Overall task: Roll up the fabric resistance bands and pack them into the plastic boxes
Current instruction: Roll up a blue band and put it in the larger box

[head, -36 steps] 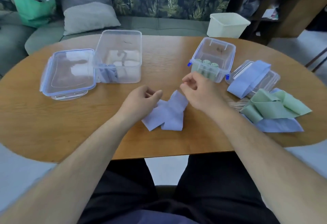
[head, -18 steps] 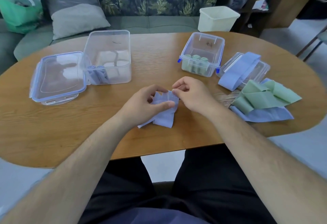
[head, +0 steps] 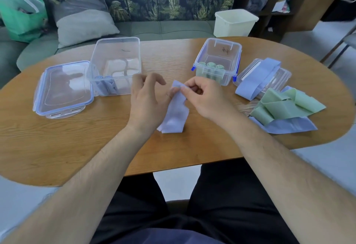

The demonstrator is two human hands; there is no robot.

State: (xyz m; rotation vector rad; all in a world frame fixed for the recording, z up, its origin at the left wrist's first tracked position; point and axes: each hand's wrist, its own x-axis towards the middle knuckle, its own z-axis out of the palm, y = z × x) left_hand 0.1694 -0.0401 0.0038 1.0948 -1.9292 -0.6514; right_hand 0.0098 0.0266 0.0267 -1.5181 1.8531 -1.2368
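Note:
My right hand (head: 202,97) pinches the top end of a lavender band (head: 176,115) and holds it up, while the band's lower part lies folded on the wooden table (head: 96,137). My left hand (head: 147,101) is beside it with fingers lifted and loosely spread, and its thumb is at the band's left edge. The large clear box (head: 115,51) at the left holds lavender rolls (head: 105,87). The small clear box with blue clips (head: 234,55) holds three green rolls (head: 211,64).
One clear lid (head: 63,87) lies left of the large box. Another lid (head: 283,74) on the right has a lavender band (head: 258,78) draped over it. A green band (head: 285,105) lies on a further lavender band (head: 289,127). A white bin (head: 235,22) stands behind the table.
The band's end has been lifted off the table and now hangs from my right hand. My left fingers have let go and spread upward.

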